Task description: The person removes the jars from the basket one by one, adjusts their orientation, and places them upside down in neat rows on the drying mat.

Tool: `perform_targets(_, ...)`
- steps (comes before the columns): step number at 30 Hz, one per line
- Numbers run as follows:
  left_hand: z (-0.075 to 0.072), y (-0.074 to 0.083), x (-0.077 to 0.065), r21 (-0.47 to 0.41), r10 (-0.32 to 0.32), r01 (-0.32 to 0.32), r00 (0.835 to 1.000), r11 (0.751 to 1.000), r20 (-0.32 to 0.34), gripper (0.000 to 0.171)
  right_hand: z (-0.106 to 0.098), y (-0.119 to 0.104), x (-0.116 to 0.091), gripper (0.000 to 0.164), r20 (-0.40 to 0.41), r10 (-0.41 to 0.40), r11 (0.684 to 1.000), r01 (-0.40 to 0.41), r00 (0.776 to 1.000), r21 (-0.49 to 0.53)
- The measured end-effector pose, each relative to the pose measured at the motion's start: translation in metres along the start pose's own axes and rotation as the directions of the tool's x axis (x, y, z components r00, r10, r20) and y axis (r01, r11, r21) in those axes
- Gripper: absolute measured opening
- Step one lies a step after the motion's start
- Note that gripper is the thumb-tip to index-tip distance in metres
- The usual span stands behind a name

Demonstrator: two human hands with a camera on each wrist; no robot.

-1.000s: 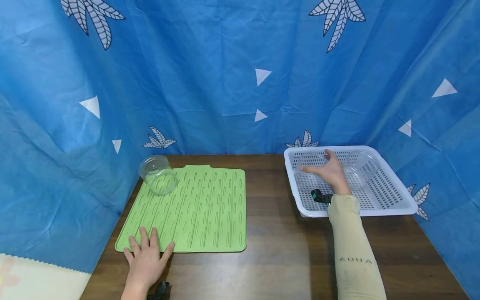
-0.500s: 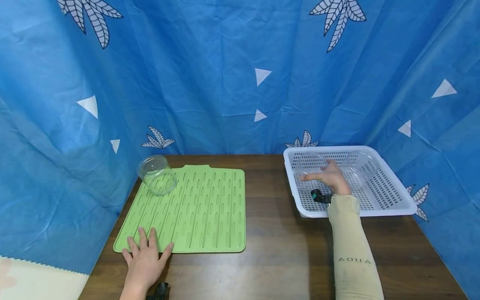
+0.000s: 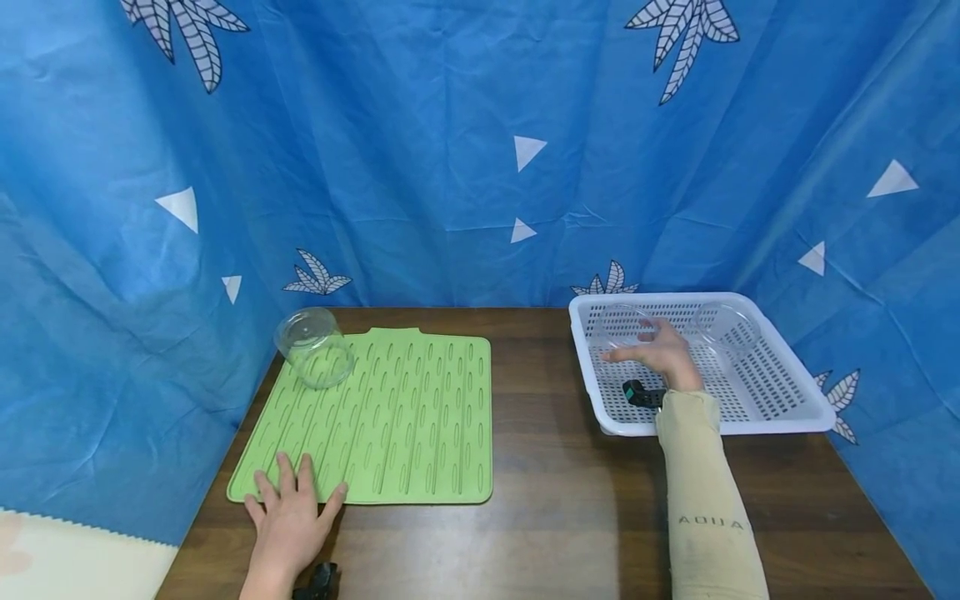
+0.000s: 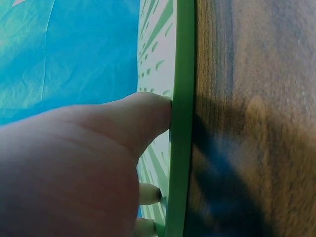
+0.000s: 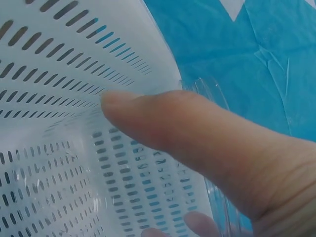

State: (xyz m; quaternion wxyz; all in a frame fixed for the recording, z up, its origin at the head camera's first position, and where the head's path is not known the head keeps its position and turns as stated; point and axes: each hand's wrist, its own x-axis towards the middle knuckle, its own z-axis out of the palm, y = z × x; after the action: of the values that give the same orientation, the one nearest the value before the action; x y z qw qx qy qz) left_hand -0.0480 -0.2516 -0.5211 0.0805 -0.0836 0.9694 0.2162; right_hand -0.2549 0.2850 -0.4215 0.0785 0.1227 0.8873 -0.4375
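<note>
Spreads fingers [image 3: 286, 477] of the left hand [image 3: 288, 533] over the near edge of green mat [image 3: 408, 417] in head view, with clear jar [image 3: 324, 354] at its far left corner; holds right hand [image 3: 666, 354] over white basket [image 3: 795, 423], fingers half-curved at the left jar [image 3: 617, 315] there. In left wrist view, rests left thumb [image 4: 145, 116] by mat edge. In right wrist view, extends right thumb [image 5: 163, 119] before clear rims [image 5: 217, 197], cannot tell if gripping

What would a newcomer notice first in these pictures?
Most likely the green mat at left on the table, with the left hand on its near edge and a clear container at its far left corner. At right, the right hand is inside a white basket holding two more clear containers. Behind hangs patterned blue cloth.
</note>
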Motion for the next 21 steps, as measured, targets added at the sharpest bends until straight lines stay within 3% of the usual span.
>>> perform_targets(13, 0.002, 0.003, -0.002, 0.026, 0.002, -0.002, 1.000, 1.000, -0.009, 0.093, -0.005, 0.004, -0.010, 0.129, -0.058, 0.003, 1.000, -0.004, 0.998, -0.019)
perform_targets(17, 0.001, 0.003, -0.003, 0.025, 0.005, -0.005, 1.000, 1.000, -0.020, 0.096, -0.009, 0.000, -0.016, 0.129, -0.117, -0.043, 0.999, 0.042, 0.992, -0.011)
perform_targets(21, -0.001, 0.002, -0.005, 0.011, 0.015, -0.015, 0.999, 1.000, -0.033, 0.097, -0.011, -0.004, -0.027, 0.130, -0.218, -0.092, 0.995, 0.096, 0.972, 0.010)
